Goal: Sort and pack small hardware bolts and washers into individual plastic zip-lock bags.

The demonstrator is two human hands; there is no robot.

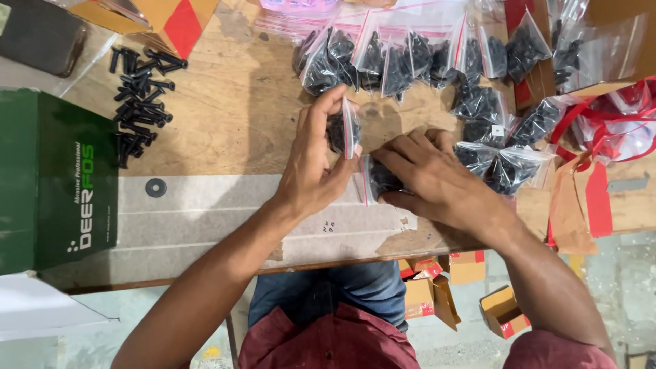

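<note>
The left hand (311, 174) holds a small clear zip bag of black screws (342, 130) upright just above the surface (232, 116), its grip clenched on it with the thumb on the near side and the fingertips (335, 99) over the far top edge. Just right of it, the right hand (427, 178) presses flat on a second bag of screws (379, 179) that lies on the surface, fingers spread over the bag and grasping it against the wood. The 2 bags sit just beside each other, near the middle of the surface.

Far of the hands, a row of filled screw bags (396, 58) lies along the far edge, and more filled bags (502, 147) are heaped to the right, touching one another. At the far left, a loose pile of black screws (140, 102) lies on the bare wood, with 1 black washer (156, 187) alone nearer the person. A green box (55, 181) stands at the left edge. Small cardboard boxes (437, 287) lie on the floor below the near edge.
</note>
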